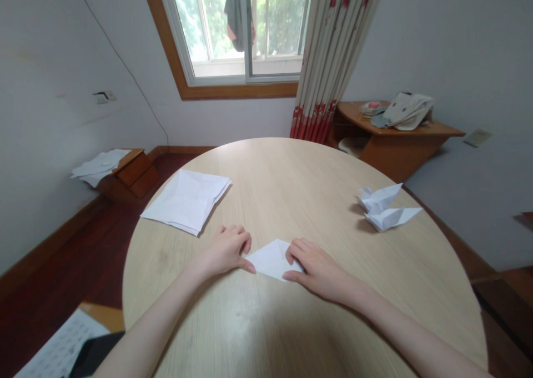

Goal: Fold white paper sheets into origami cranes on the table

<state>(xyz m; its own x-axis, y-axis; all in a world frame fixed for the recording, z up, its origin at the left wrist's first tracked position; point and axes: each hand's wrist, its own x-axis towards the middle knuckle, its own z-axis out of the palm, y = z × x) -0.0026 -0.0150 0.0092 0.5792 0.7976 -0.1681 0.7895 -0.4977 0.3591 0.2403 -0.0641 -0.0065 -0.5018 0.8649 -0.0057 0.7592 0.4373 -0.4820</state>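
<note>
A small folded piece of white paper [271,257] lies on the round wooden table [291,189] right in front of me. My left hand [227,250] rests with curled fingers at the paper's left corner, thumb tip touching it. My right hand [314,266] presses on the paper's right side, fingers bent and thumb along its lower edge. Both hands pin the paper flat against the tabletop.
A stack of white paper sheets [186,200] lies at the table's left. Two folded paper figures [385,206] sit at the right. Beyond are a window, a curtain [328,56], a wooden shelf with a bag [406,111], and a low cabinet [129,172] at the left.
</note>
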